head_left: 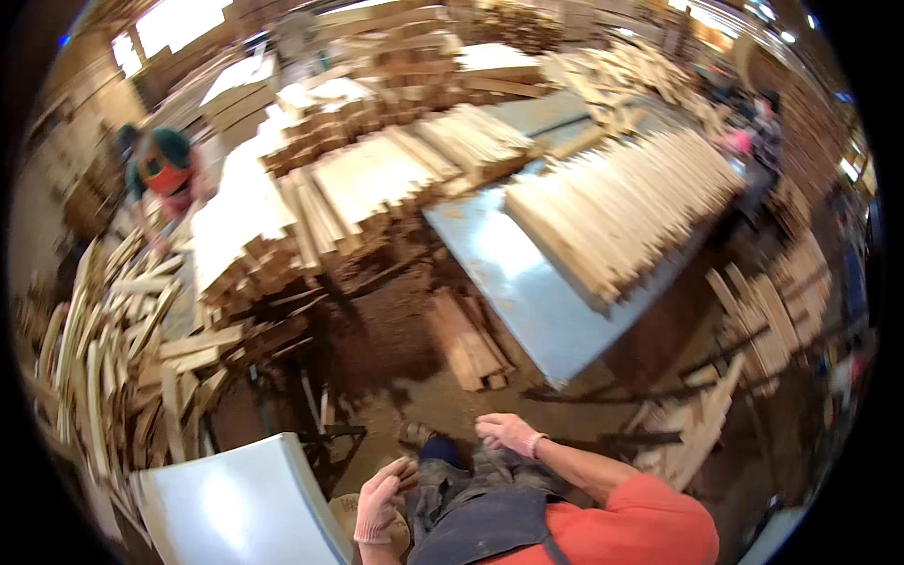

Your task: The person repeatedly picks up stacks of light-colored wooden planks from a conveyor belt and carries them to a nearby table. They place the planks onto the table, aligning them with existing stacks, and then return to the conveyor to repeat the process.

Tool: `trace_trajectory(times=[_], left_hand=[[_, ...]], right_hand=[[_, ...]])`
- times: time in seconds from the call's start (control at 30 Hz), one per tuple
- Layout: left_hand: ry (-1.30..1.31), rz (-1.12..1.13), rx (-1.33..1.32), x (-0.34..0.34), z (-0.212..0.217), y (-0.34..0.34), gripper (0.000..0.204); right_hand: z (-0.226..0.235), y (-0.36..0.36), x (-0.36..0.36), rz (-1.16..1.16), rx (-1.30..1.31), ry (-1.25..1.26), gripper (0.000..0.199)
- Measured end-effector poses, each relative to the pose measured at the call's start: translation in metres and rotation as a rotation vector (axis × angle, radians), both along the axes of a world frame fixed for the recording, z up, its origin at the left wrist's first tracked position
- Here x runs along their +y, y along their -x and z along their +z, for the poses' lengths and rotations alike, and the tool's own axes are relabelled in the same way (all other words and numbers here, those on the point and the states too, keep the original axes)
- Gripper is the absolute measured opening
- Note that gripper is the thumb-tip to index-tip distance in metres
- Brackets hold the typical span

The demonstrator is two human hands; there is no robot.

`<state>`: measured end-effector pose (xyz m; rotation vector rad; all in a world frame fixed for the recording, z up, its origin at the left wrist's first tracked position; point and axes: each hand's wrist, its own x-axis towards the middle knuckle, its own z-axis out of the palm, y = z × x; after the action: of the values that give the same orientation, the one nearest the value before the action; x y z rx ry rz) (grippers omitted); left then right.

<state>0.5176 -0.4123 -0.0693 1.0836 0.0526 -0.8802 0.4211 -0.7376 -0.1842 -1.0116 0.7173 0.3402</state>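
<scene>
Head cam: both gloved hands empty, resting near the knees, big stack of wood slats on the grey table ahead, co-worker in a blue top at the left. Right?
Not quite. The co-worker at the left wears a green top with orange, not blue. The rest holds in the head view: left hand and right hand are gloved and empty near the knees, and wood slats are stacked on the grey table.

1. The left hand point(379, 508) wears a pale pink work glove and sits low in the view, by the left knee; its fingers are loosely curled, the palm turned inward, and it grips nothing.
2. The left forearm barely shows, coming up from the lower edge.
3. The right hand point(507, 433) (gloved the same way) lies palm down on the right thigh, fingers spread a little and relaxed, nothing held.
4. The right forearm is bare, running from the wrist back to an orange sleeve at the shoulder.
5. The two hands are apart, not touching.
</scene>
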Motion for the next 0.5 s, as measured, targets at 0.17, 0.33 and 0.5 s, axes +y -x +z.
trace_trajectory(times=[0.17,0.33,0.5], left_hand=[[0.035,0.013,0.018,-0.019,0.0,-0.093,0.068],[0.063,0.007,-0.002,-0.033,-0.008,-0.219,0.058],[0.093,0.195,-0.137,-0.043,0.005,-0.337,0.052]], right_hand=[[-0.021,-0.066,-0.022,-0.185,0.009,-0.106,0.03],[0.013,-0.198,-0.045,-0.149,-0.003,0.051,0.036],[0.03,-0.347,-0.063,-0.071,-0.135,0.077,0.049]])
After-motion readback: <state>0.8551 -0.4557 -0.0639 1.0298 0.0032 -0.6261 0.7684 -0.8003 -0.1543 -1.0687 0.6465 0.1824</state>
